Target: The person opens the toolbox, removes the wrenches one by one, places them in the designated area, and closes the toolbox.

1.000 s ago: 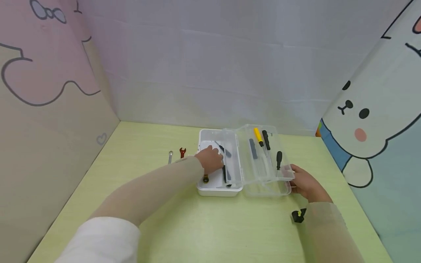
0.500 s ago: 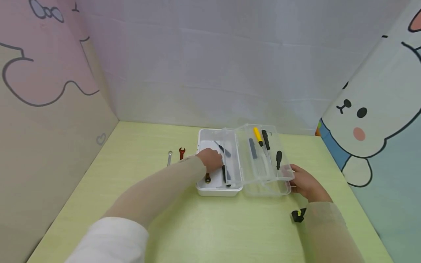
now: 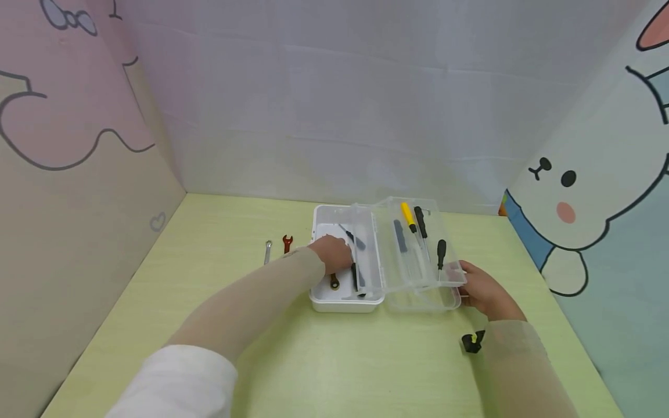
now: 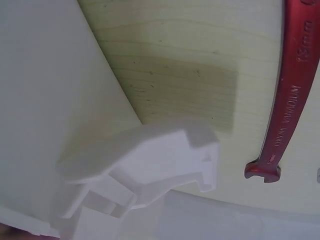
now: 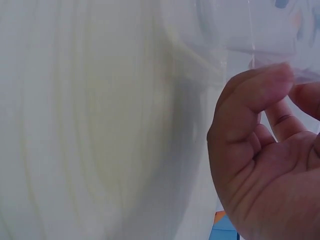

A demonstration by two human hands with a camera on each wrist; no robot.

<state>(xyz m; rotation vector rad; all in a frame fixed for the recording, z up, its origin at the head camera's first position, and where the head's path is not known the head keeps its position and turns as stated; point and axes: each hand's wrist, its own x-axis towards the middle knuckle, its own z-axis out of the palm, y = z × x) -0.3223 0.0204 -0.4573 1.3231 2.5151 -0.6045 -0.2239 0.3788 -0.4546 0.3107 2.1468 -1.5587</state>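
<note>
My left hand (image 3: 337, 253) reaches down into the white toolbox (image 3: 347, 307), knuckles up, fingers mostly hidden. A wrench (image 3: 334, 283) with a brass-coloured ring end sticks out below that hand, in its grip. Beside it in the box lie a black-handled tool (image 3: 355, 277) and a small screwdriver (image 3: 350, 235). My right hand (image 3: 483, 288) pinches the near right corner of the clear plastic tray (image 3: 389, 278), which leans over the box; in the right wrist view curled fingers (image 5: 245, 100) meet its edge. Yellow (image 3: 407, 215) and black (image 3: 441, 251) screwdrivers lie in the tray.
Left of the box lie a red wrench (image 4: 287, 105) and a silver wrench (image 3: 268, 251). A white latch (image 4: 165, 155) juts from the box's side. A black tape measure (image 3: 472, 342) sits near my right forearm. The clear lid (image 3: 418, 302) rests under the tray.
The wrench's ring end has shifted slightly right inside the box, while my left hand has sunk a little lower. My right hand keeps its hold on the tray.
</note>
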